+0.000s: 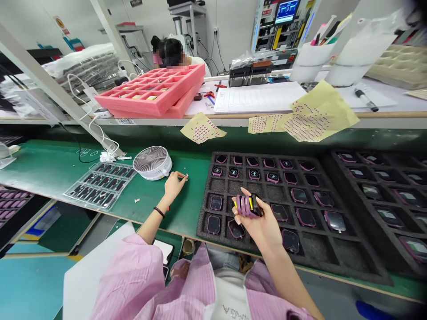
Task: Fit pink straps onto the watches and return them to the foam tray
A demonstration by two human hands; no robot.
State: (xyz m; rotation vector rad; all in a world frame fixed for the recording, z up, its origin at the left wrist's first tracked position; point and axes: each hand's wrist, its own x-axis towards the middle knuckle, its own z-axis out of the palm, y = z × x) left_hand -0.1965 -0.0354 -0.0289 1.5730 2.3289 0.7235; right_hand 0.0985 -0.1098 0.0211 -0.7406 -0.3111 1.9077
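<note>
Right hand (262,226) and left hand (173,186) are both closed; a pink watch case (245,206) is tilted in the right, as if for inspection, over a foam tray (333,260); a tiny piece (184,177) is pinched in the left above the bench (60,169).

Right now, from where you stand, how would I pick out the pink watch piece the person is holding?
Start at the green workbench, then find the black foam tray of pink-rimmed watch cases on it. Above the tray, the person's right hand holds a pink ribbed watch piece with yellow marks, against a black part. It alone is lifted clear, while its neighbours lie in the tray.
</note>
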